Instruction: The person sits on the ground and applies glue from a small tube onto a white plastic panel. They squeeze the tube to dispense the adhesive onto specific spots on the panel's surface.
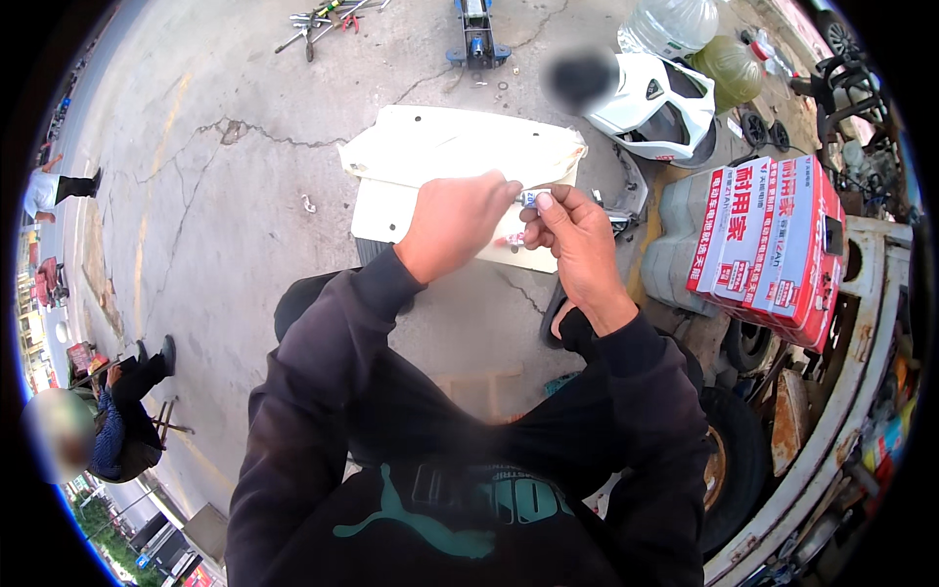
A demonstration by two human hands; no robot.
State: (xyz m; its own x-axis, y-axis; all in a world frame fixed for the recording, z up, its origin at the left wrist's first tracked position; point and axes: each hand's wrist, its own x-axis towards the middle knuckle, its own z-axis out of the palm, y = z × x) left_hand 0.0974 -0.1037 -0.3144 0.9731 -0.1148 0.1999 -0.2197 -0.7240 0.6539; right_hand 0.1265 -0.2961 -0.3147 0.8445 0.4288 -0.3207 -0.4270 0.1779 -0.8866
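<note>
Both my hands meet over a cream-white plastic panel [460,142] with small holes, which lies in front of my knees. In my right hand [584,240] I grip a small white tube [529,199] with blue print between thumb and fingers. My left hand [455,220] is closed in a pinch at the tube's upper left end; its fingertips hide what they hold. A small red-and-white printed piece [512,239] shows just below my right fingers, and I cannot tell whether it is held or lies on the panel.
A white scooter fairing [646,103], a blue floor jack [476,39] and hand tools [328,22] lie beyond the panel. To the right stand grey blocks [675,240], a red-and-white carton [768,245], a tyre [738,470] and a rusty metal frame [851,333]. People are at far left.
</note>
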